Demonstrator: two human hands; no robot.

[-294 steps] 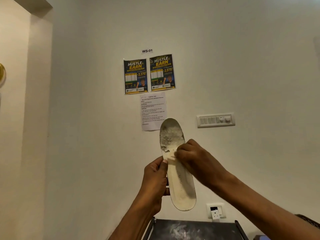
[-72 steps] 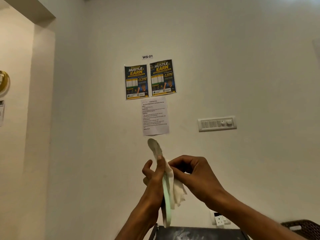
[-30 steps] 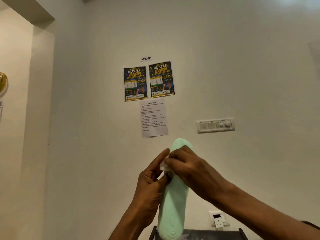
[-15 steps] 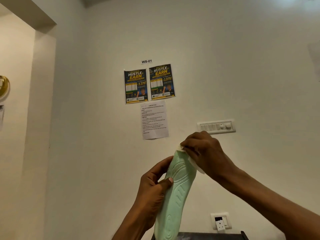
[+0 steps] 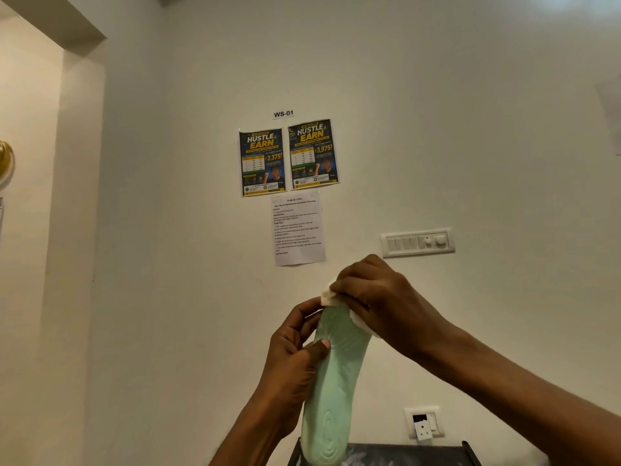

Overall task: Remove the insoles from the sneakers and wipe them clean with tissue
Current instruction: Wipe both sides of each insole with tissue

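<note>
I hold a pale green insole [image 5: 331, 388] upright in front of the wall, its ridged underside facing me. My left hand [image 5: 295, 361] grips its left edge near the middle, thumb on the front. My right hand [image 5: 379, 301] pinches a white tissue [image 5: 327, 297] over the insole's top end, which is covered by the tissue and fingers. No sneakers are in view.
A dark tray-like surface [image 5: 403, 457] with raised edges shows at the bottom edge, below the insole. The white wall carries two posters [image 5: 289, 156], a printed sheet [image 5: 297, 228], a switch panel [image 5: 418, 243] and a socket [image 5: 424, 422].
The insole was turned from its worn white top side to its green underside. Over the last second my right hand moved the tissue up to the insole's top end and stays there.
</note>
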